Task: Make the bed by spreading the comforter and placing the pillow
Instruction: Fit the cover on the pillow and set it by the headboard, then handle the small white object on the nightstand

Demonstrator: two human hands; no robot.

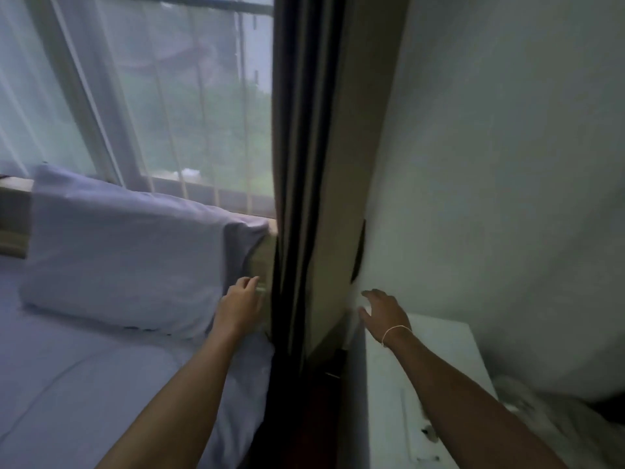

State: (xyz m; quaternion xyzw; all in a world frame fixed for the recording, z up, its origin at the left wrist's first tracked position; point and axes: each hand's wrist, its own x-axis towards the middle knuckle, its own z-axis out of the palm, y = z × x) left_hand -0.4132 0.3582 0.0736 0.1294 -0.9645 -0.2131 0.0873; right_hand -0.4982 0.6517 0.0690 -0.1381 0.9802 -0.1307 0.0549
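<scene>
Hands, two, bare: left hand (240, 301) at the near right corner of the pillow, fingers curled loosely at the pillow's edge beside the curtain, whether pinching fabric or merely touching it cannot be told; right hand (384, 308) released, fingers spread, hovering over the bedside cabinet and holding nothing, a thin thread bracelet (396, 331) at its wrist. Bed (84, 377), pale lilac sheet, lower left; no comforter identifiable on it. Window (152, 96) behind sheer netting, upper left. Wall (507, 147), plain, right half. Curtain (297, 164), dark and tan, hanging centre between bed and wall. Pillow (125, 255), lilac case, propped against the sill at the head of the bed, tilted. Cabinet (416, 384), white, just beside the bed. Step in hand, by judgement: seating the pillow. Next move likely calls for squaring that corner, then locating the comforter; crumpled white fabric (548, 411) at lower right may be it, unconfirmed.
</scene>
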